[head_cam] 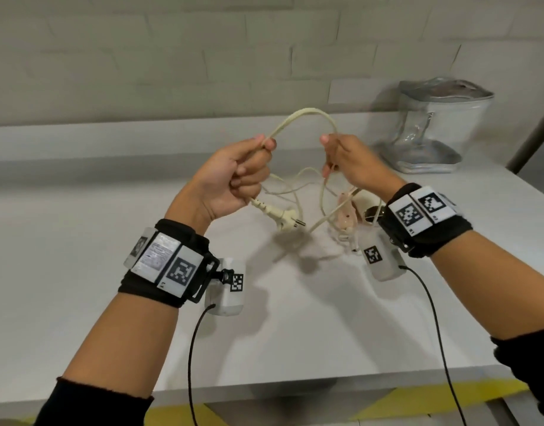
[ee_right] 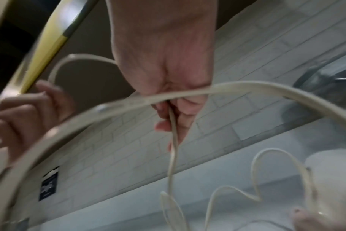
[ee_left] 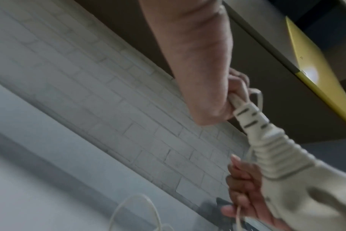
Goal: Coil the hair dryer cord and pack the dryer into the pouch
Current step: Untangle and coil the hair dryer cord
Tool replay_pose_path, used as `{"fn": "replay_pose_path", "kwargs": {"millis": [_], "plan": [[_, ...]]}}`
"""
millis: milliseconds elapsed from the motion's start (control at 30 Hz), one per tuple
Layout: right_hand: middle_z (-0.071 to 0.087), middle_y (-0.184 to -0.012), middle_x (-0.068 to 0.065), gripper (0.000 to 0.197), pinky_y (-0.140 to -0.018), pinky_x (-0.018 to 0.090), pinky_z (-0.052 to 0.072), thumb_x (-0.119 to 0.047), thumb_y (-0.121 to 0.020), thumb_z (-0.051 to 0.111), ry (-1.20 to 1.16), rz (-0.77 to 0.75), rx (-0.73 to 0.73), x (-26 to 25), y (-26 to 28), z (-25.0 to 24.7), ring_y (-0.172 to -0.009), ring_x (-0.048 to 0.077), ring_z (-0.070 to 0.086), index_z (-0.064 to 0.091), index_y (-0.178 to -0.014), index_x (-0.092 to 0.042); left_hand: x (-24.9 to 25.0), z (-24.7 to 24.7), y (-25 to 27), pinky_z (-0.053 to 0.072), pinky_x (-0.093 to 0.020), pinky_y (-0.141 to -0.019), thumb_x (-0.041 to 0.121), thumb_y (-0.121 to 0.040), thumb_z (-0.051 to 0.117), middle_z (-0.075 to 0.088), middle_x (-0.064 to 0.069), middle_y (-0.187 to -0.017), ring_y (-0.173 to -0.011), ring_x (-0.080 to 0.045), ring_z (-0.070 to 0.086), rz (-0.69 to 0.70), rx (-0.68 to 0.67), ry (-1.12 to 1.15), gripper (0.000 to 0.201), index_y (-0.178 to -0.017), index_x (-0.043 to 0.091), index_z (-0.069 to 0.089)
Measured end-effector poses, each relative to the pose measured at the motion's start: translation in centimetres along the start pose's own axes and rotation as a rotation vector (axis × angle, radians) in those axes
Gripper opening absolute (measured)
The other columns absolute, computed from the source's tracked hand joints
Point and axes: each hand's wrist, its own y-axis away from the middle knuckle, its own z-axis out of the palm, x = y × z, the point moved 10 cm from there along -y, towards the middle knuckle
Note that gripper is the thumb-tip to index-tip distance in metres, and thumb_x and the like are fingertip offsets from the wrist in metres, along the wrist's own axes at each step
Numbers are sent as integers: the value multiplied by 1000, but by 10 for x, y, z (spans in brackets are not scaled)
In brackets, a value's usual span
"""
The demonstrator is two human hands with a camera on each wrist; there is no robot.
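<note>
Our clear plastic pouch (head_cam: 430, 127) stands far off past our right hand (head_cam: 350, 161). The small pink hair dryer (head_cam: 346, 216) lies on the table right under that hand. Our left hand (head_cam: 234, 179) squeezes the long cream cord (head_cam: 304, 113) near its plug (head_cam: 283, 215); our right pinches it, and a loop arches between them.

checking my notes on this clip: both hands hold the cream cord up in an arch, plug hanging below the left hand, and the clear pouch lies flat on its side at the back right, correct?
Not quite: the head view shows the clear pouch standing upright at the back right, not lying flat. The rest holds: left hand and right hand hold the cream cord in an arch, with the plug hanging below the left hand.
</note>
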Motion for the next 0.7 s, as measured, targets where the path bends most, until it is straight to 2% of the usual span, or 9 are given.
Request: {"fn": "replay_pose_path", "kwargs": {"millis": [67, 167, 233, 300, 367, 433, 533, 600, 700], "plan": [[40, -61, 2, 33, -65, 42, 52, -35, -99, 31, -58, 21, -23, -4, 0, 14, -52, 16, 49, 41, -70, -22, -15, 14, -1, 5, -14, -32, 39, -89, 37, 29, 7, -33, -38, -10, 5, -38, -66, -41, 34, -75, 17, 58], [36, -61, -7, 29, -52, 20, 38, -33, -100, 28, -4, -15, -45, -13, 2, 28, -53, 5, 38, 47, -86, -15, -22, 30, 0, 5, -14, -33, 43, -77, 46, 14, 6, -40, -39, -8, 5, -7, -132, -116, 31, -88, 29, 72], [33, -63, -10, 31, -52, 15, 29, -31, -100, 29, -35, -38, -78, -16, 5, 42, -55, 2, 32, 47, -101, -7, -20, 36, 1, 4, -14, -34, 38, -81, 44, 10, 5, -47, -40, -7, 5, 35, -177, -112, 35, -110, 38, 62], [31, -66, -13, 18, -54, 14, 26, -30, -100, 32, -92, -31, -111, -17, 8, 56, -57, -1, 30, 44, -94, -18, -18, 40, 0, 4, -15, -34, 36, -82, 44, 14, 8, -47, -40, -6, 6, 58, -201, -152, 37, -117, 39, 57], [36, -67, -12, 18, -52, 10, 32, -28, -98, 31, -118, -45, -113, -23, 11, 64, -55, -3, 41, 37, -81, -28, -16, 39, -3, 7, -14, -33, 35, -81, 45, 17, 10, -47, -38, -2, 10, 86, -177, -187, 34, -108, 33, 66], [52, -76, 4, 16, -60, 16, 44, -23, -97, 29, -9, -61, -145, -21, 13, 74, -71, 13, 58, 37, -88, -12, -11, 30, -9, 11, -12, -32, 30, -87, 44, 17, 9, -48, -33, 1, 18, 135, -100, -127, 29, -102, 26, 69], [49, -84, 7, 12, -62, 20, 38, -2, -93, 32, 226, -100, -281, -19, 32, 86, -77, 21, 46, 33, -103, -8, -7, 11, -16, 13, -10, -29, 23, -98, 35, 40, 9, -47, -32, 0, 23, 162, 15, -35, 34, -129, 28, 49], [48, -91, 8, 24, -69, 27, 37, -1, -92, 33, 314, -158, -339, -22, 44, 91, -79, 19, 45, 41, -114, -4, -10, 3, -21, 16, -9, -28, 21, -100, 32, 59, 8, -61, -33, 0, 23, 143, 55, -59, 45, -143, 34, 27], [50, -99, 5, 24, -76, 32, 40, -6, -94, 38, 470, -253, -371, -30, 54, 86, -86, 18, 49, 50, -115, -8, -19, -7, -23, 17, -10, -30, 21, -101, 32, 70, 5, -87, -36, -1, 20, 68, 122, -303, 56, -144, 45, 7]]}}
